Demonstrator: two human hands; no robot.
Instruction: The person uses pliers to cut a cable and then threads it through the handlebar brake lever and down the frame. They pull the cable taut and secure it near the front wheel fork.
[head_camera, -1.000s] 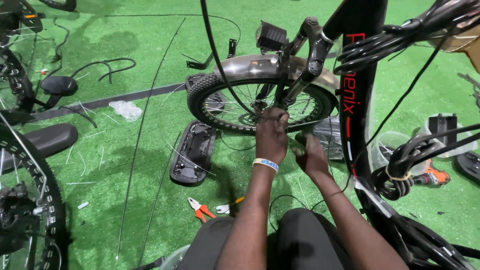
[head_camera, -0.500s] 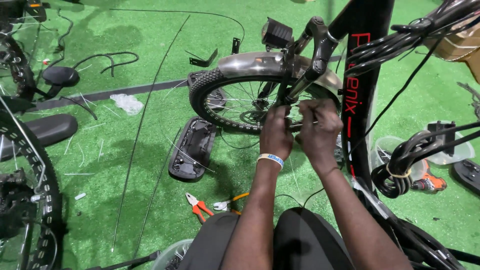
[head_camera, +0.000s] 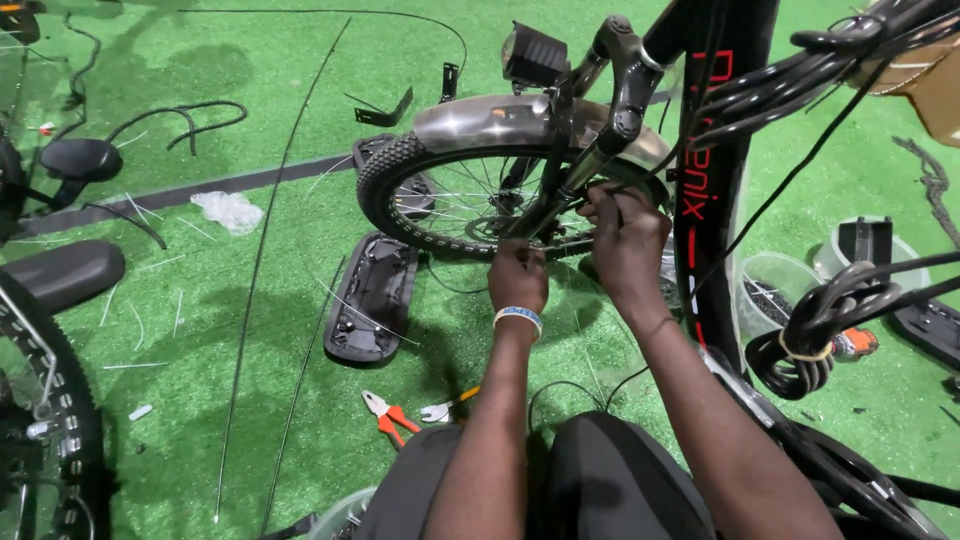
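Front wheel (head_camera: 470, 195): ahead of both hands. Right hand (head_camera: 628, 240) nearer, pinching black cable (head_camera: 640, 190) (grip partly hidden); left hand (head_camera: 518, 280) closed at the fork leg (head_camera: 560, 195).

Green artificial turf (head_camera: 250, 90) covers the floor. Orange-handled pliers (head_camera: 385, 413) lie on it, near a black oblong cover (head_camera: 372, 297). A crumpled clear plastic bag (head_camera: 229, 209) sits further left beside a grey stripe (head_camera: 200, 185). Two clear plastic tubs (head_camera: 775, 285) stand at right. A black bicycle saddle (head_camera: 62, 272) rests at far left.

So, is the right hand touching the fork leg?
Touching. The head view shows the right hand with fingers closed against the fork leg by the wheel.
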